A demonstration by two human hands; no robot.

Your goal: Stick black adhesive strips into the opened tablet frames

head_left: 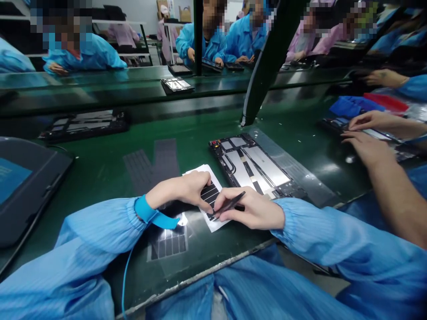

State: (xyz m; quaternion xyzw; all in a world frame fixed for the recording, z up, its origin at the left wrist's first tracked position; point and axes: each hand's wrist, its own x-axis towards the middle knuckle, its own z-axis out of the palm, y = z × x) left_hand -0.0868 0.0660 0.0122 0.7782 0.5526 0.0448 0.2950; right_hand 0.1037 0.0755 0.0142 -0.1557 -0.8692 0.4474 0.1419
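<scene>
My left hand (191,189), with a blue wrist strap (147,212) at its cuff, is closed on a white sheet of black strips (210,193), thumb and fingers bent over it. My right hand (250,209) pinches dark tweezers (233,202) whose tips point down at the sheet, beside my left thumb. Just beyond my right hand lies an opened tablet (255,162) with silvery battery panels showing. Its near edge is partly hidden by that hand. Clear film with dark strips (168,246) lies below my left wrist, and grey strip sheets (165,158) lie farther back.
A dark case (40,186) with a cable stands at the left. Another opened tablet (86,124) lies behind it. A slanting dark post (270,66) rises behind the middle tablet. At the right, a co-worker's hands (373,133) handle a device. The bench edge (200,278) runs close to me.
</scene>
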